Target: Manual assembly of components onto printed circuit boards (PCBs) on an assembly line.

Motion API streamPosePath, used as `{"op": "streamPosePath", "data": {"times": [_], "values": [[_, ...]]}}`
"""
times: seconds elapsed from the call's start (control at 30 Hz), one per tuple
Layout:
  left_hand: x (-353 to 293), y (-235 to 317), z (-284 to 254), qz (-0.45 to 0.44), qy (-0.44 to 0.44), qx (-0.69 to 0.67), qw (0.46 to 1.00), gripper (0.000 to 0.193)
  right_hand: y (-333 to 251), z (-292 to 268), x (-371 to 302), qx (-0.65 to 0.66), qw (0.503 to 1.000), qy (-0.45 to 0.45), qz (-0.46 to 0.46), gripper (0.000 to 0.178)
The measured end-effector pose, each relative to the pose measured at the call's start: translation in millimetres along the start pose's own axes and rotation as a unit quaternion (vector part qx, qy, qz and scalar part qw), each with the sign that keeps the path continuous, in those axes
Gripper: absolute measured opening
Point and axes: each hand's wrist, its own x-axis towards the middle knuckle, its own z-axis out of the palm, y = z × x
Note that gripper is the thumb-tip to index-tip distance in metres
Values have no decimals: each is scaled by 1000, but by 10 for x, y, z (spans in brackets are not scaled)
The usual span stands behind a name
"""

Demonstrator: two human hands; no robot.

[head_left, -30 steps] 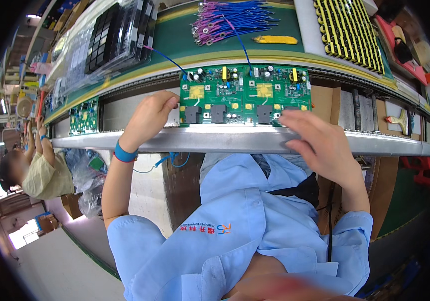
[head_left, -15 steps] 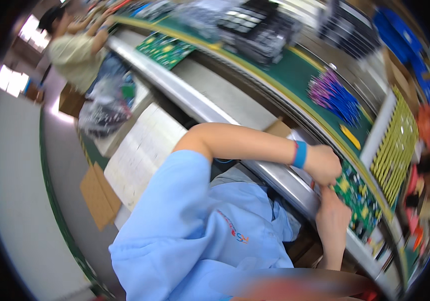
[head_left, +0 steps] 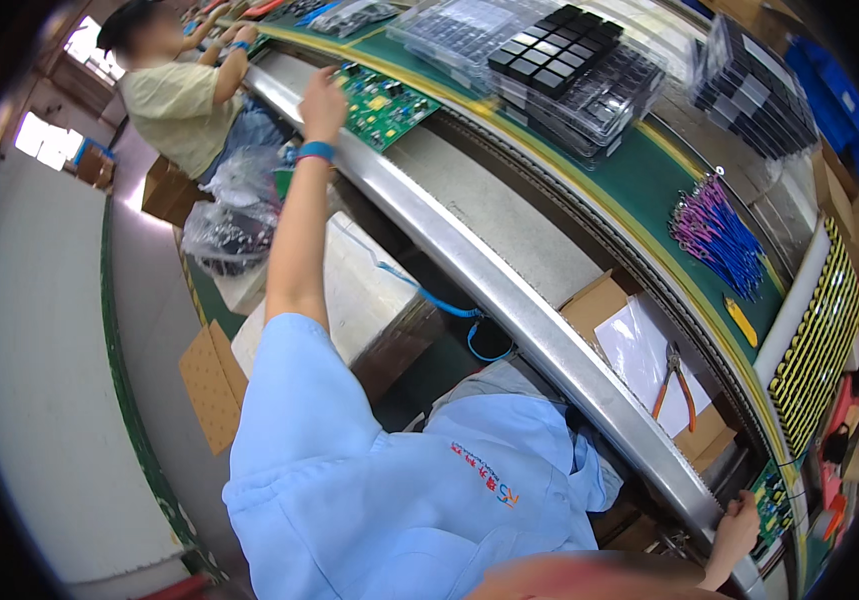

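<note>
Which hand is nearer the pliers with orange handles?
Right. The right hand is below and right of the pliers; the left hand is far away, at the upper-left green circuit board.

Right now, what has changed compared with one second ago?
The circuit board panel moved right along the metal rail, and orange-handled pliers now show. The right hand went with it and is at its edge. The left hand left the panel and reached far left, to the farther circuit board; whether it grips is unclear. The bundle of blue wires stayed on the green mat.
</note>
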Motion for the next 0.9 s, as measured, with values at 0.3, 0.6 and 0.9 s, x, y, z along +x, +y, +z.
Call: {"op": "streamPosePath", "data": {"times": [0.3,0.6,0.9], "values": [[144,-865,223,-96,-169,156,968,46,-366,-381,272,-16,999,-17,-28,27],[-456,-313,-307,101,-220,155,958,47,-2932,-1260,888,198,851,167,-456,34],[-1392,1329,-1031,245,-319,-67,913,36,-5014,-1467,1403,233,770,260,-534,39]]}}
